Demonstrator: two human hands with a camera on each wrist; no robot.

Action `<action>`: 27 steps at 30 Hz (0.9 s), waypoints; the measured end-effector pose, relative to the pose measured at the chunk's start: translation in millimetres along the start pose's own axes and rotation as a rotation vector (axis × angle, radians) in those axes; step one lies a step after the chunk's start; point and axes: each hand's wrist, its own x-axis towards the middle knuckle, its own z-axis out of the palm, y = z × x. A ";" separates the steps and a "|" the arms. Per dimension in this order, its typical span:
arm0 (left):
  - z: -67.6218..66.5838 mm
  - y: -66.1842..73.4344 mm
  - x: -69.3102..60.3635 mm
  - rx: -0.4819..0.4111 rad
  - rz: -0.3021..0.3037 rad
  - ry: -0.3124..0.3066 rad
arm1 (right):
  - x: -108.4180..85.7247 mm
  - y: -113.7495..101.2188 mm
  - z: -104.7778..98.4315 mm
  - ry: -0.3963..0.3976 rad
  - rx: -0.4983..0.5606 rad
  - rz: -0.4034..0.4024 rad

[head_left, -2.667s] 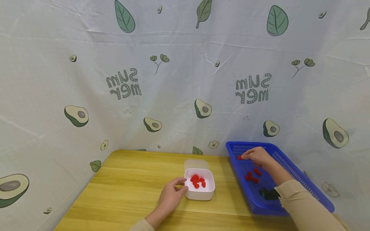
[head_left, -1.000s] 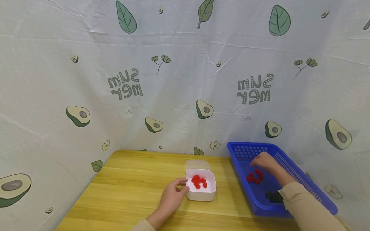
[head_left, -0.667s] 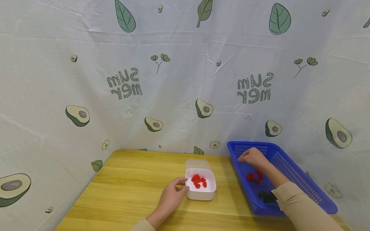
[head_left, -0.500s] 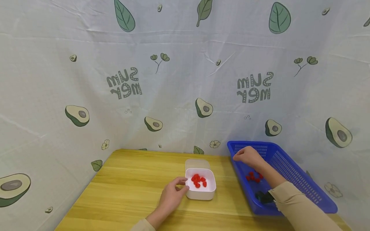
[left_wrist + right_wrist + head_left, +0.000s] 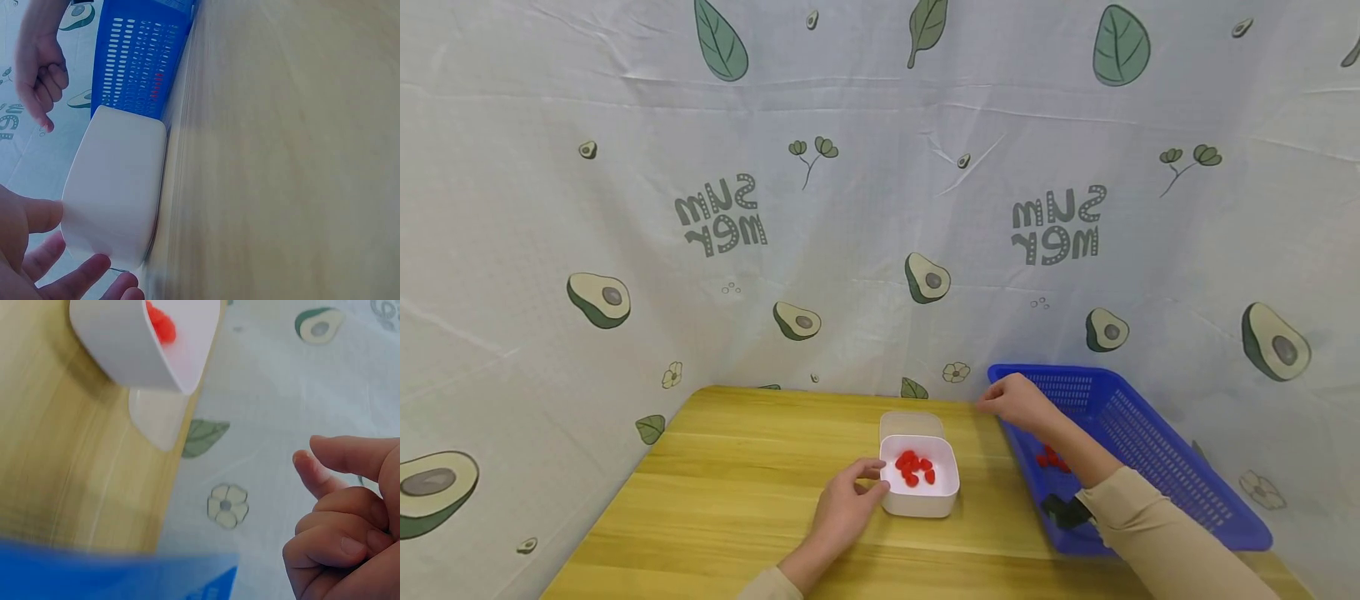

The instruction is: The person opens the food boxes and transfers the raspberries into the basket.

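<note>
My left hand touches the left side of a small white box, its thumb and fingers spread and slightly bent. Several small red pieces lie inside the box; their exact kind is too small to tell. My right hand hovers over the left rim of a blue basket. In the right wrist view its thumb and index finger point out with a narrow gap, the other fingers curl into the palm, and nothing shows between the tips. More red pieces lie in the basket, partly behind my right forearm.
A pale, flat lid lies just behind the box. A dark green object sits in the basket near my right sleeve. The wooden table ends at a printed cloth hanging behind it.
At first my right hand held a red piece inside the basket; now none shows in it. Over the last second it moved left and up to the basket's rim. My left hand stayed at the box.
</note>
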 end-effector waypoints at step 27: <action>-0.5 -1.3 -0.5 -0.013 0.007 -0.014 | -1.3 -35.5 71.4 -0.189 0.025 0.029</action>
